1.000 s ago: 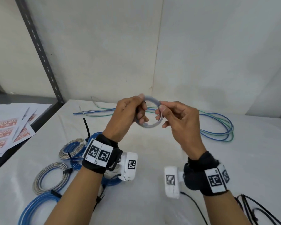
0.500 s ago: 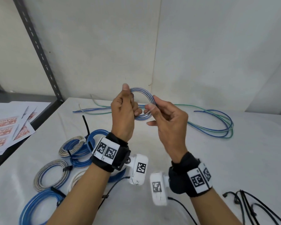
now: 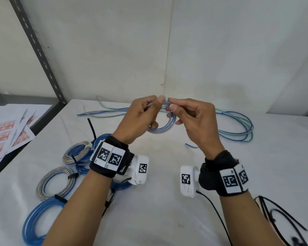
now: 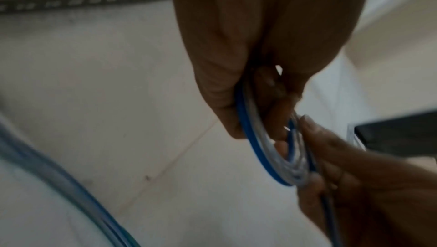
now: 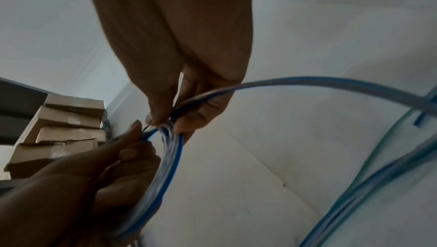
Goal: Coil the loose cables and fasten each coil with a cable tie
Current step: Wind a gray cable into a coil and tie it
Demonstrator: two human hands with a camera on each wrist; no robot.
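Papers (image 3: 6, 134): printed sheets with red labels lie at the far left edge of the frame, beside a grey slotted upright (image 3: 39, 52).
Tied coils (image 3: 57, 181): lower left of the head view, several grey and blue coils rest on the white surface (image 3: 167, 219), each bound with a black tie; one tie tail stands up near the left wrist.
Left hand (image 3: 140, 118): raised above the middle of the frame, its thumb and fingers pinching the top left of the small coil (image 3: 160, 129).
Small coil: a blue and clear ring of cable held in the air between both hands, at the frame's centre, hanging below the fingertips.
Right hand (image 3: 192, 119): just right of centre, its fingers curled round the coil's top right, thumb pressed on the strands.
Loose cable (image 3: 238, 128): blue and green strands lie looped on the surface in the right middle of the frame, running behind the hands toward the left.
Black cable ties (image 3: 283, 221): a loose bunch at the lower right corner.
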